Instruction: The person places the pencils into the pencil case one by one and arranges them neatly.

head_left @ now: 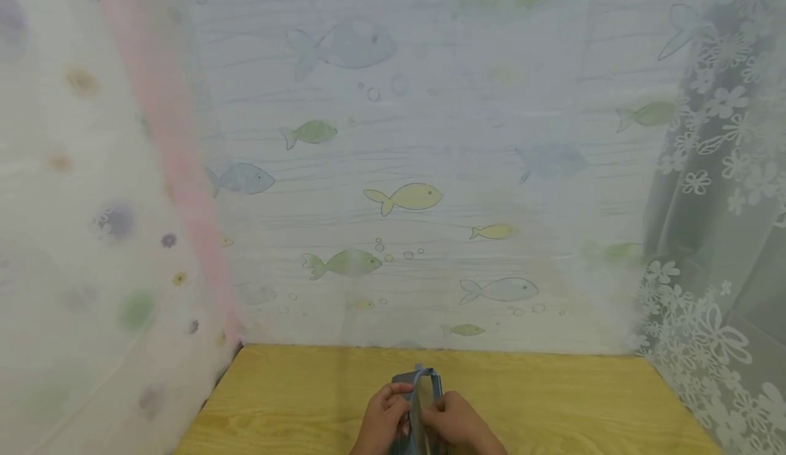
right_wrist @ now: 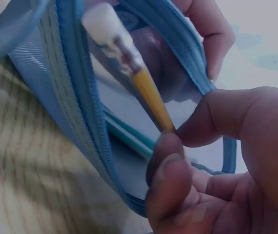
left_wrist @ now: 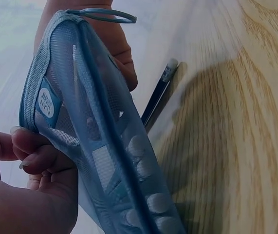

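A blue zip pencil case (left_wrist: pixel 87 97) with mesh and see-through sides stands between both hands, its zip parted along the top. My left hand (head_left: pixel 383 414) grips one side edge of it, fingers curled at the rim. Inside the opening, my right hand (right_wrist: pixel 216 146) pinches a yellow pencil (right_wrist: pixel 152 97) between thumb and forefinger. The pencil tilts, its white eraser end up. A teal stick-like thing (right_wrist: pixel 129 131) lies behind it in the case. Several white round ends (left_wrist: pixel 143 168) show through the side. In the head view the hands hide much of the case (head_left: pixel 402 378).
The case stands over a wood-grain table (head_left: pixel 307 380). A dark pencil (left_wrist: pixel 157 95) with a white eraser end lies on the table beside the case. A fish-print curtain (head_left: pixel 405 237) hangs behind, and a flower-print sheet (head_left: pixel 117 291) borders the left side.
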Demonstrator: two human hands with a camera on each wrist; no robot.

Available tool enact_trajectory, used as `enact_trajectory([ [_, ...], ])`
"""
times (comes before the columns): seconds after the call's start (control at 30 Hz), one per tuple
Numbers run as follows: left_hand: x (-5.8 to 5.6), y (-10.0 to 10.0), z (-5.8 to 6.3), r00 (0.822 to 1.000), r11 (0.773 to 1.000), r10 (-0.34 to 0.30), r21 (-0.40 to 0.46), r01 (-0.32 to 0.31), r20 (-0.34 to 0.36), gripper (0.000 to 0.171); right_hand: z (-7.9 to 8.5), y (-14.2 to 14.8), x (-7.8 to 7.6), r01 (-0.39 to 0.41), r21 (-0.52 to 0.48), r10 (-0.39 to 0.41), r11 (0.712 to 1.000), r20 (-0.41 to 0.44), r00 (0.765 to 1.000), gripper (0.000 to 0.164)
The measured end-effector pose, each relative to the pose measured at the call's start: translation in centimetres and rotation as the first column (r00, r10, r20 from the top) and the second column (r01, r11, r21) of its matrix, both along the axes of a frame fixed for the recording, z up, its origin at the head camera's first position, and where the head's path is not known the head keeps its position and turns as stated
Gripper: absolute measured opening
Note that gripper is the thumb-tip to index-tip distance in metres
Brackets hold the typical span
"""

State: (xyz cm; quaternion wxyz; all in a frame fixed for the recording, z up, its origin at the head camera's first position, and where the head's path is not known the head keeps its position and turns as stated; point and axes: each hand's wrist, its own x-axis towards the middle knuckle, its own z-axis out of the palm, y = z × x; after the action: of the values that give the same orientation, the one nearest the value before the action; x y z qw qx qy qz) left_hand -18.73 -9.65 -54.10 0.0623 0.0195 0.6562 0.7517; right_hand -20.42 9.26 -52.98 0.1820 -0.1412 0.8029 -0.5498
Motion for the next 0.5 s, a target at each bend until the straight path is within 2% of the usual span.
enact_trajectory([
  [0.17, 0.05, -0.09, 0.01, 1.0, 0.999, -0.021, 0.032, 0.021, 0.021, 0.037, -0.19, -0.12, 0.04, 0.014, -0.001, -0.014, 1.0, -0.02, 1.0, 0.026],
  [0.5, 0.29, -0.01, 0.16, 0.999, 0.997, -0.047, 0.061, 0.047, -0.015, 0.037, -0.14, -0.25, 0.35, 0.033, -0.066, -0.031, 0.997, 0.03, 0.999, 0.027],
])
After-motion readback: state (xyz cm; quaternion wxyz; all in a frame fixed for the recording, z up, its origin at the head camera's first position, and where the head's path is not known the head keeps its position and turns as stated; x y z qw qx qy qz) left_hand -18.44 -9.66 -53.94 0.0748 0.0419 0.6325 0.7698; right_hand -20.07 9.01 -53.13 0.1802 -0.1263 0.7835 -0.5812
